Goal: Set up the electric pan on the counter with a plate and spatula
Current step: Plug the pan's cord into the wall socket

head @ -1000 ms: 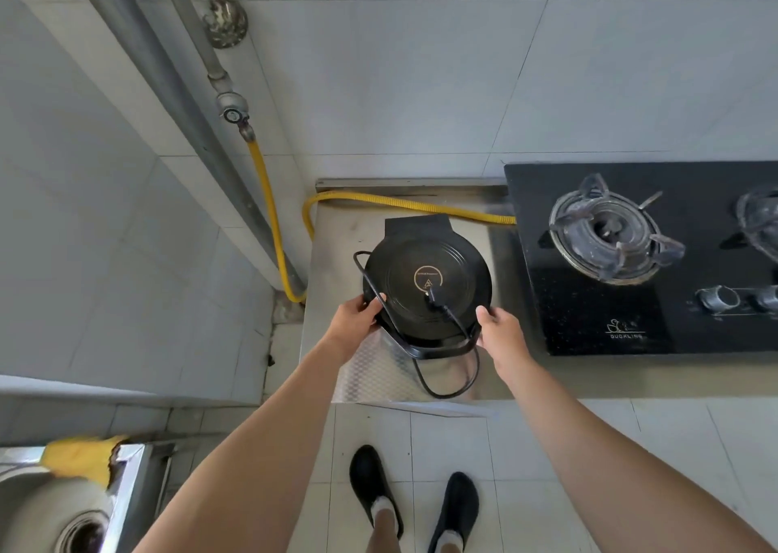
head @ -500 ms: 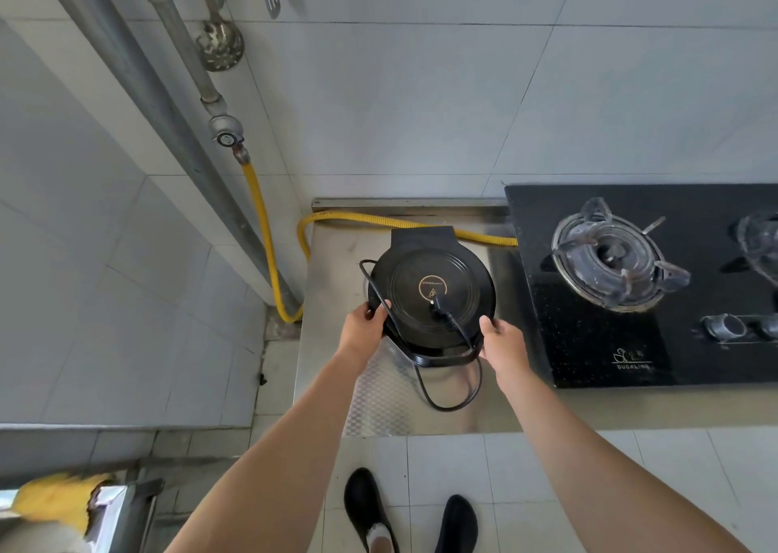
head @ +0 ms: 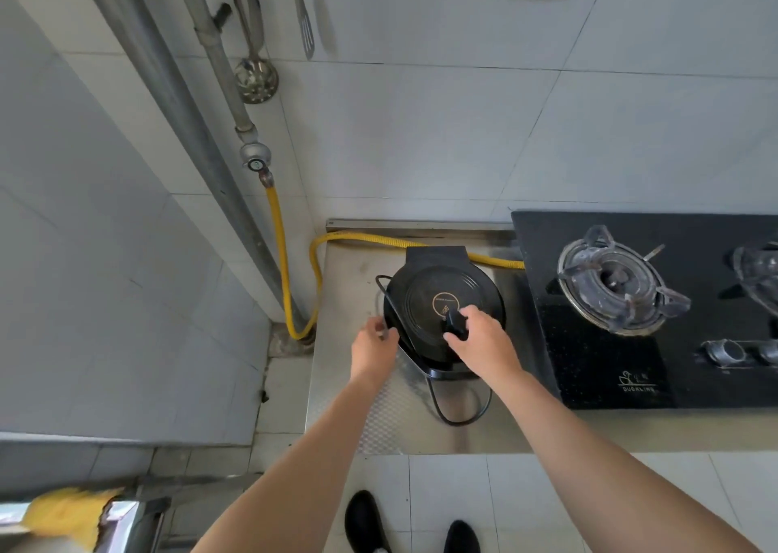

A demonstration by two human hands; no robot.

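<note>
The black round electric pan [head: 433, 295] rests, lid shut, on the steel counter [head: 349, 274] beside the stove. Its black power cord [head: 463, 413] loops over the lid and hangs past the counter's front edge. My right hand [head: 480, 342] lies on the lid, its fingers closed around the black plug [head: 454, 323]. My left hand [head: 372, 348] is at the pan's left rim, fingers pinching the cord there. A metal spatula [head: 305, 18] and a slotted ladle [head: 254, 79] hang on the tiled wall above. No plate is in view.
A black glass gas stove [head: 610, 367] with burners fills the counter's right side. A yellow gas hose [head: 280, 258] runs down the wall and along the counter's back edge behind the pan. Steel pipes stand at the left corner. A sink with a yellow cloth [head: 71, 514] is at bottom left.
Both hands left the pan's sides. My right hand moved onto the lid and took hold of the plug; my left hand shifted to the cord at the left rim. The pan stays put.
</note>
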